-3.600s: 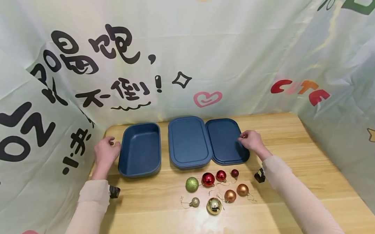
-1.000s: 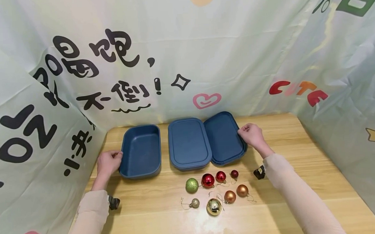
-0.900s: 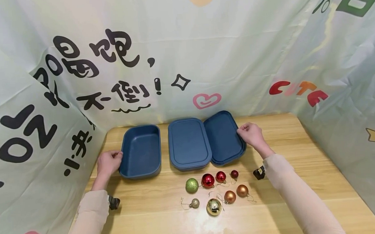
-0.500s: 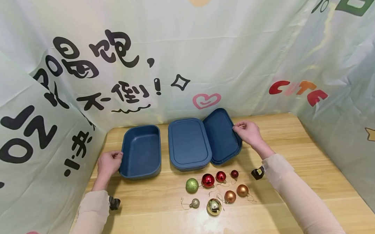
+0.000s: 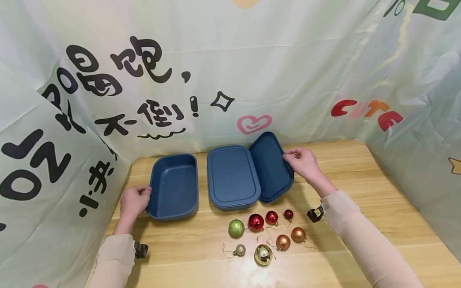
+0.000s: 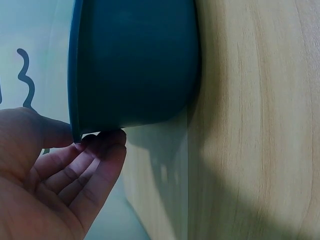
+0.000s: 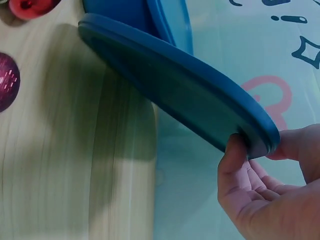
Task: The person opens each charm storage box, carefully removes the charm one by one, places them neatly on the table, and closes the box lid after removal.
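Note:
At the left, an open blue box (image 5: 174, 187) stands on the table, and my left hand (image 5: 134, 202) pinches its left rim. The left wrist view shows the thumb on the rim and the fingertips (image 6: 112, 136) under it, against the box wall (image 6: 135, 65). My right hand (image 5: 303, 163) pinches the right edge of a blue lid (image 5: 271, 170). That lid is tilted, its right side raised and its left side close against the middle box. In the right wrist view the lid (image 7: 185, 85) slants down from the thumb and fingers. The middle blue box (image 5: 233, 176) has its lid on.
In front of the boxes lie several Christmas baubles: a glittery green one (image 5: 236, 228), red ones (image 5: 256, 222), copper ones (image 5: 283, 242), a shiny gold one (image 5: 263, 254) and a small glittery one (image 5: 240, 250). A printed cloth (image 5: 196, 68) hangs behind the wooden table (image 5: 181, 266).
The right-hand lid lay flat at first; my right hand has raised its right edge and tipped it leftward. My left hand has come onto the open box's rim and stayed there.

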Motion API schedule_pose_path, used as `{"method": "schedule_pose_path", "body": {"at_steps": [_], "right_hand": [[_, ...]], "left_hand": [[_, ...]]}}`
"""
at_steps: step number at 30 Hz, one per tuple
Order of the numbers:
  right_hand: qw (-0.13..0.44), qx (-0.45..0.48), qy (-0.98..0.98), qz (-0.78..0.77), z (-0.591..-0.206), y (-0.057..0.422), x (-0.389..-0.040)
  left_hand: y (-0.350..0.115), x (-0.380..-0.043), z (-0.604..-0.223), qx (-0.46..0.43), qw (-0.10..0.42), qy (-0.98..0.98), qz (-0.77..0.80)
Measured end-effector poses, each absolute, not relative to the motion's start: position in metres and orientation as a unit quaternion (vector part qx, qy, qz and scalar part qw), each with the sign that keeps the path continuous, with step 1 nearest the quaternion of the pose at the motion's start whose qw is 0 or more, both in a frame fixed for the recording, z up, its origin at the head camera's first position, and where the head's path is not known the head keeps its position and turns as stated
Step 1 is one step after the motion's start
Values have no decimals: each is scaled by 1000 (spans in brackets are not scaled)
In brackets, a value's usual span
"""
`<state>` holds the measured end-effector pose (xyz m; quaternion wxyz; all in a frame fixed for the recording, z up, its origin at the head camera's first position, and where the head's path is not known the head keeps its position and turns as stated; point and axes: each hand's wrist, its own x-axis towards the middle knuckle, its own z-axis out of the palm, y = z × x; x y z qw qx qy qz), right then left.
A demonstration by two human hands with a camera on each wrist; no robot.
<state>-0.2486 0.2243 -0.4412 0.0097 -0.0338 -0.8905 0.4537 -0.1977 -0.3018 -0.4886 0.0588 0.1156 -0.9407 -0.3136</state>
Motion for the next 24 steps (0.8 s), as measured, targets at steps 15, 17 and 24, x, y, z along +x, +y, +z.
{"method": "schedule_pose_path", "body": {"at_steps": [15,17,24], "right_hand": [[81,34,-897,433,-439,208,-247],[82,40,-898,431,-437,206,-245],[88,42,-892,441,-428,196,-241]], "left_hand": [[-303,-200,-491,113,52,-940,-319],[-304,-200,-490,112,54,-940,-318],[-304,-199,-489,113,52,-939,-320]]}}
